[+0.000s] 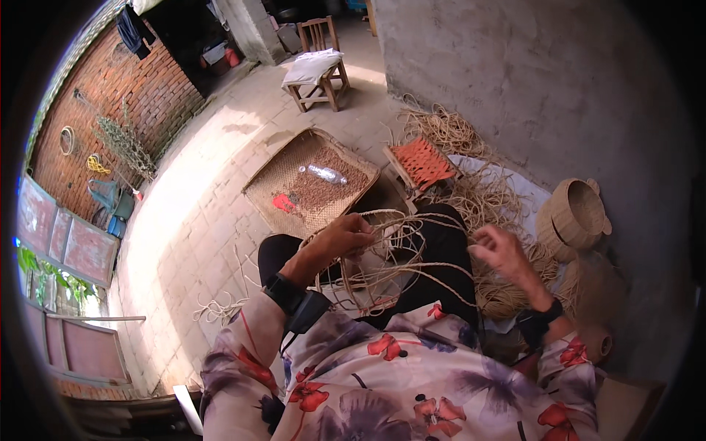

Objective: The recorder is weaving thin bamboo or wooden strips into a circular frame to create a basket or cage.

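Note:
A loose tangle of pale straw cord [397, 239] lies in loops over my lap, between my dark-trousered knees. My left hand [344, 239] is closed on the cord at the tangle's left side, its fingers curled. My right hand [504, 256] is apart from it, above my right thigh, thumb and fingers drawn together. Whatever is between its fingertips is too small to make out against the cord behind. One strand of the tangle bends across my right thigh, below that hand. Beneath and beyond my right hand spreads a big heap of the same cord [491, 202].
Ahead lies a square woven tray [268, 176] holding brown grains, a clear plastic bottle [327, 174] and a red item [284, 202]. A low stool with orange webbing [422, 162] stands right of it. Round woven baskets [573, 213] sit by the grey wall. A wooden chair [318, 70] stands farther off.

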The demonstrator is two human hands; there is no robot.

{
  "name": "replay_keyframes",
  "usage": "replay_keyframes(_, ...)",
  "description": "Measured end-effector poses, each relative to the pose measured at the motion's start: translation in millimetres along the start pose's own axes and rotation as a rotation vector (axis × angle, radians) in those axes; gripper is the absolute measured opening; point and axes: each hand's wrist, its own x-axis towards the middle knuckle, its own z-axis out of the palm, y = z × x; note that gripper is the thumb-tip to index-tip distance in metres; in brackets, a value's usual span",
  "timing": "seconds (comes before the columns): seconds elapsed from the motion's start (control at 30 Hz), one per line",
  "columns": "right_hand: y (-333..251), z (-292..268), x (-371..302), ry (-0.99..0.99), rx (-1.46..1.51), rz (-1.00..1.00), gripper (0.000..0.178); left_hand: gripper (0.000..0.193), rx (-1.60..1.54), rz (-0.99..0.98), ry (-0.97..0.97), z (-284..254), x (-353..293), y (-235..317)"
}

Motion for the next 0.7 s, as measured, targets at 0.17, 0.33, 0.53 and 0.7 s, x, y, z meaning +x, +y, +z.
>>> replay_keyframes(0.17, -53, 77, -23, -0.267, 0.093, -0.262, 0.041, 0.017, 0.289, 0.194, 0.138, 7, -5, -2)
replay_keyframes(0.33, -26, 29, -18, -0.469, 0.333, -0.114, 0.025, 0.017, 0.601, 0.467, 0.262, 17, -25, -6)
replay_keyframes(0.53, 214, -157, -67, 0.282, -0.554, 0.267, 0.030, 0.019, 0.669, 0.581, 0.237, 17, -25, -12)
replay_keyframes(0.7, 297, -181, -121, 0.315, -1.033, 0.476, 0.029, 0.017, 0.527, 0.389, 0.147, 20, -27, -1)
